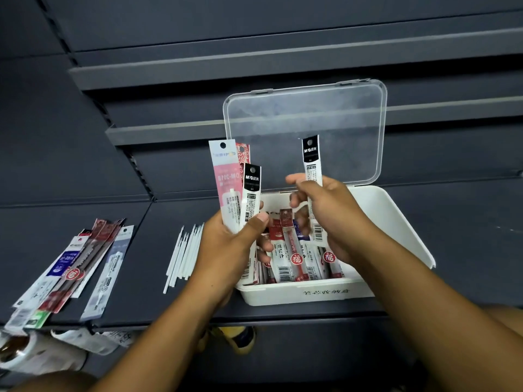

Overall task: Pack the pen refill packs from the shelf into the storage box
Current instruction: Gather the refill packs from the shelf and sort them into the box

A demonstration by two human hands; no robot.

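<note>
Over the storage box (305, 296) at the shelf (169, 309) front edge, left hand (229, 244) grips a fan of refill packs (226, 185), right hand (334, 219) pinches a single pack (312, 165) mid-length: probably light, floppy, slick film, so grip across the stiff refills.

Storage box (396, 222) white plastic (lid (305, 131) clear); shelf (467, 250) matt.

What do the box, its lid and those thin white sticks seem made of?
Box: opaque white plastic, matte, smoothly moulded rim. Lid: clear, faintly frosted plastic; a shelf edge shows through it. Sticks: probably thin white plastic tubes, too small to be sure.
</note>
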